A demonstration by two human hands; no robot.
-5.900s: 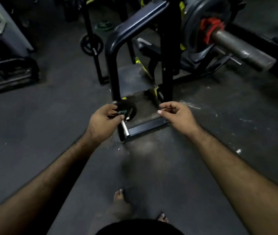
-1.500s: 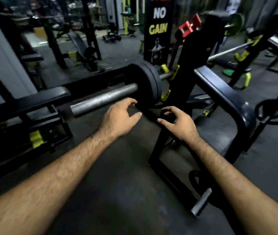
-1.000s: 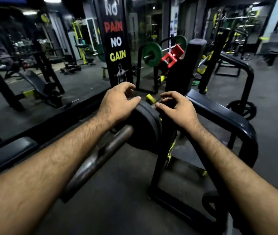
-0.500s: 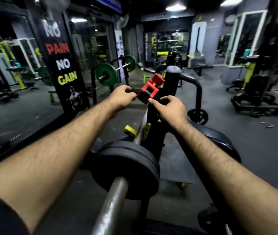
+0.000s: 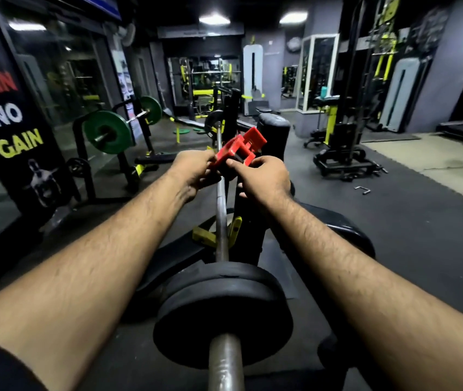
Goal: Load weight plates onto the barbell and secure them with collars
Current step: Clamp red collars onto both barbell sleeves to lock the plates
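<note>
Hands meet on one red collar (image 5: 238, 151) above the barbell (image 5: 221, 221), left hand (image 5: 196, 172) and right hand (image 5: 264, 179) both closed around it, fingers pinching its sides. Two black plates (image 5: 224, 306) already sit on the near sleeve, so this looks like the securing step. Next move, I reckon: bring the collar back, thread it over the sleeve end and clamp it against the plates.

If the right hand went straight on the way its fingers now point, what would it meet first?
The right hand points forward-left; it already touches the red collar, so that comes first, though depth is unclear.
</note>
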